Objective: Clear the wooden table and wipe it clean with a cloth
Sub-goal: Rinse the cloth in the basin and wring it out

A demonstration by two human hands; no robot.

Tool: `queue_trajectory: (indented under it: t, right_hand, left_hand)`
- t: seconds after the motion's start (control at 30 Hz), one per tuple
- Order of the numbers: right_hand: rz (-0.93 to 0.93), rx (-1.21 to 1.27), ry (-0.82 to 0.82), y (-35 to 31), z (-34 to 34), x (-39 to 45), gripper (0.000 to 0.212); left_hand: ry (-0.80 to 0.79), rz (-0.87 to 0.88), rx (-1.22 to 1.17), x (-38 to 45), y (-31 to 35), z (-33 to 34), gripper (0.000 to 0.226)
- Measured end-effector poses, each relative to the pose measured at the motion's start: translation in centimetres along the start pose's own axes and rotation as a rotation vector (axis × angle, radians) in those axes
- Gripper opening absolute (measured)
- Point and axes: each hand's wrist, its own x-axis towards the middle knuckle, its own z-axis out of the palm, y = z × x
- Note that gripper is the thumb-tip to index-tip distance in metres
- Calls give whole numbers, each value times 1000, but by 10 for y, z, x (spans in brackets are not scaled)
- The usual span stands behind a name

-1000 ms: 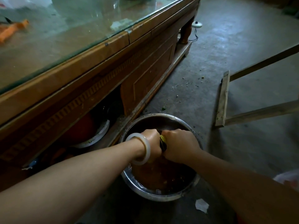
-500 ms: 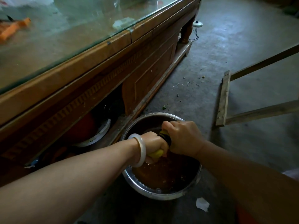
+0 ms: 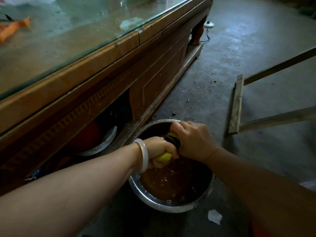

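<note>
Low in the middle of the frame, two hands wring one rolled cloth (image 3: 171, 142), yellow at its ends and dark in the middle, over a round shiny metal bowl (image 3: 147, 200) on the rough grey concrete floor (image 3: 239, 57). The left hand (image 3: 159, 151) is clenched around the nearer yellow end; the right hand (image 3: 195, 139) is clenched around the farther end, and the two fists almost touch. The bowl holds murky brown water with small specks floating in it. One smooth pale bangle (image 3: 144, 156) circles the left wrist. The wooden table (image 3: 102, 53), carved along its apron and topped with a sheet of glass, fills the upper left of the frame; an orange thing (image 3: 13, 28) lies on it at the far left edge. One torn scrap of white paper (image 3: 214, 217) lies on the floor below the bowl, and a bare wooden frame (image 3: 237, 103) stands at right.
</note>
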Motion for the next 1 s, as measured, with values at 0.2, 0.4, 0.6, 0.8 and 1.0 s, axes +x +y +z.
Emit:
queue_trajectory:
  t: [0.2, 0.4, 0.6, 0.8, 1.0]
  right_hand:
    - [357, 127, -474, -7, 2, 20, 57]
    - [513, 231, -948, 0, -6, 52, 66]
    - [717, 305, -1083, 6, 0, 57, 34]
    - [963, 423, -799, -6, -10, 51, 53]
    - [1017, 530, -597, -35, -60, 57, 55]
  left_hand:
    - [448, 138, 402, 16, 11, -16, 43]
    - [794, 400, 766, 44, -4, -19, 53]
    - [864, 569, 898, 59, -14, -15, 64]
    - [932, 737, 762, 41, 4, -5, 56]
    - [765, 629, 437, -22, 19, 12, 79]
